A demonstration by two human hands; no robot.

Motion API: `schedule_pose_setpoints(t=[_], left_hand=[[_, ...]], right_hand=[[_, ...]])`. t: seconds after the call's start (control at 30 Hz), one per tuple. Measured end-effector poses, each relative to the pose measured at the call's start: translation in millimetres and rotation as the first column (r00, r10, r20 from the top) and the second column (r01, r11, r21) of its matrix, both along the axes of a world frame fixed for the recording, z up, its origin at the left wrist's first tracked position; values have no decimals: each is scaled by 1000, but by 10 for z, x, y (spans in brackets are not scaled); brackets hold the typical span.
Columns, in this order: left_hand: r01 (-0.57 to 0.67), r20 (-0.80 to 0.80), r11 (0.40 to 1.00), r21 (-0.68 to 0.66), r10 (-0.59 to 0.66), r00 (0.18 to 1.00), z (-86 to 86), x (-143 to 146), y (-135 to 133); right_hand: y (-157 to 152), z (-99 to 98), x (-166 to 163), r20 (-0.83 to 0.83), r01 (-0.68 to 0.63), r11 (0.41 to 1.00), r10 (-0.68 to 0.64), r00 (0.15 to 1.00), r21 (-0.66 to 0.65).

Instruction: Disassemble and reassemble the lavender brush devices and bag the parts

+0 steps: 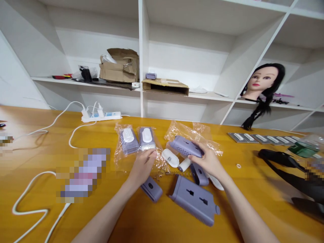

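My right hand is closed around a purple perforated plastic piece, held just above the wooden table. My left hand hovers with fingers loosely extended, its fingertips touching a clear bag that holds a purple part with a white insert. A second bagged purple part lies to its left. Between my hands lie a white oval piece and a white cylinder. Nearer to me rest a small purple piece, another purple piece and a large flat purple panel.
Crumpled clear bags lie behind the parts. A white power strip with cables sits far left. A row of grey packets, a green item and a black strap lie right. Shelves behind hold cardboard boxes and a mannequin head.
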State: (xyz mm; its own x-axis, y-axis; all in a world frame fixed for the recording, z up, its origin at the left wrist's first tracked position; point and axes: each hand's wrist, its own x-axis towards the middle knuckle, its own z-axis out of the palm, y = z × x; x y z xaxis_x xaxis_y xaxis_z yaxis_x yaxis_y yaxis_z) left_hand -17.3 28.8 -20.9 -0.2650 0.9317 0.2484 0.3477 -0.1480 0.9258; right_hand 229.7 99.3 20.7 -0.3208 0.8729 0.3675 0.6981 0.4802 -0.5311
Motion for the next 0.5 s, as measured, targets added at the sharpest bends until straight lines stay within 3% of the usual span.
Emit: schedule_pose_setpoints(t=[0.1, 0.3, 0.5], left_hand=[[20, -4, 1000, 8, -20, 1000, -3, 9, 4], [39, -18, 999, 7, -39, 999, -4, 7, 2], [56, -26, 998, 16, -55, 998, 26, 19, -25]], right_hand=[[75, -68, 37, 53, 28, 998, -25, 998, -47], [222, -272, 33, 114, -47, 999, 48, 992, -14], [255, -344, 35, 157, -63, 998, 63, 986, -5]])
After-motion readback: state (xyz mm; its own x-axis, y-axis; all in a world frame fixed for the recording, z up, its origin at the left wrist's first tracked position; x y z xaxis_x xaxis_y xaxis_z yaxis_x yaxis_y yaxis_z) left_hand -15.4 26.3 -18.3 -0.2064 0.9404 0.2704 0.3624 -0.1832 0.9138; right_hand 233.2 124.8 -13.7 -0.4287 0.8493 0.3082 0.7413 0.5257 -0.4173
